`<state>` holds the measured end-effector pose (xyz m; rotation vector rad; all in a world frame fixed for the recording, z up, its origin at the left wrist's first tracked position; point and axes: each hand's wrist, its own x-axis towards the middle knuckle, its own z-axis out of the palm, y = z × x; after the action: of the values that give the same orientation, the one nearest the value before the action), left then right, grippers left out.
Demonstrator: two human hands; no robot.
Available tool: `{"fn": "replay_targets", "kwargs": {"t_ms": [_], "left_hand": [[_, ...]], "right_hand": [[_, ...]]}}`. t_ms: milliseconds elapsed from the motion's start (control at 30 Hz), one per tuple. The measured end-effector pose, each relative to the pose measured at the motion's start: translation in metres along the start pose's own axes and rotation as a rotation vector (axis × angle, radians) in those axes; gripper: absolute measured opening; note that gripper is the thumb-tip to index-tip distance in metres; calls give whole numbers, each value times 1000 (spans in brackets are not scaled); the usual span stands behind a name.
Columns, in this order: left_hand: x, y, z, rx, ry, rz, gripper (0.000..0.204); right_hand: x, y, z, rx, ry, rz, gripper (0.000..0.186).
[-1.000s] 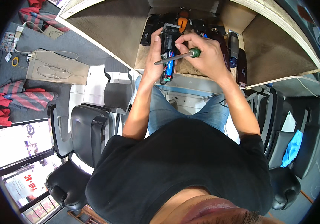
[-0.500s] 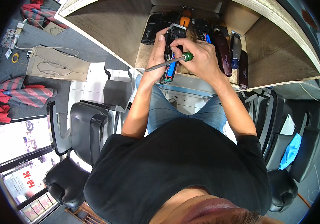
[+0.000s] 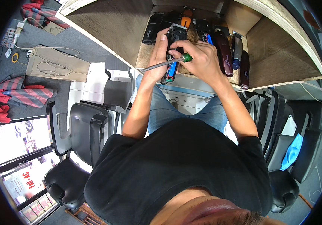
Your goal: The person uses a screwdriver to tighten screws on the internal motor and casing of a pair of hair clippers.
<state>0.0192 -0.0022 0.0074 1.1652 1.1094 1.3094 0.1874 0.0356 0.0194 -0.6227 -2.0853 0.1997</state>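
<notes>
Over the front of the wooden compartment, my left hand (image 3: 158, 58) is closed around a black hair clipper (image 3: 176, 33). Its casing is opened at the lower end, baring a blue cylindrical battery (image 3: 172, 68) and a bit of green board. My right hand (image 3: 203, 60) grips a screwdriver with a green handle (image 3: 187, 57). The long metal shaft points left across the clipper and my left hand, its tip in the air beyond my wrist. Thumb and index finger of my right hand are at the clipper's middle; what they touch there is hidden.
Inside the wooden compartment (image 3: 108, 33) lie an orange clipper (image 3: 186, 18), black clippers (image 3: 153, 28), maroon clippers (image 3: 223, 52) and a dark clipper (image 3: 237, 48). Black chairs (image 3: 88, 127) stand at both sides. A blue cloth (image 3: 292, 152) hangs at the right.
My right hand has shifted slightly left, and the screwdriver's tip reaches a little farther left. The left hand and clipper stay nearly in place.
</notes>
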Motion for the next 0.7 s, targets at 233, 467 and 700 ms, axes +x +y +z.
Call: {"fn": "replay_targets", "kwargs": {"t_ms": [233, 467, 700], "left_hand": [[4, -10, -4, 31, -14, 71, 60], [1, -4, 0, 23, -8, 42, 63], [0, -2, 0, 45, -16, 41, 66]], "right_hand": [[-3, -2, 4, 104, 5, 96, 22], [-6, 2, 4, 69, -4, 88, 21], [-6, 0, 3, 99, 17, 112, 22]]}}
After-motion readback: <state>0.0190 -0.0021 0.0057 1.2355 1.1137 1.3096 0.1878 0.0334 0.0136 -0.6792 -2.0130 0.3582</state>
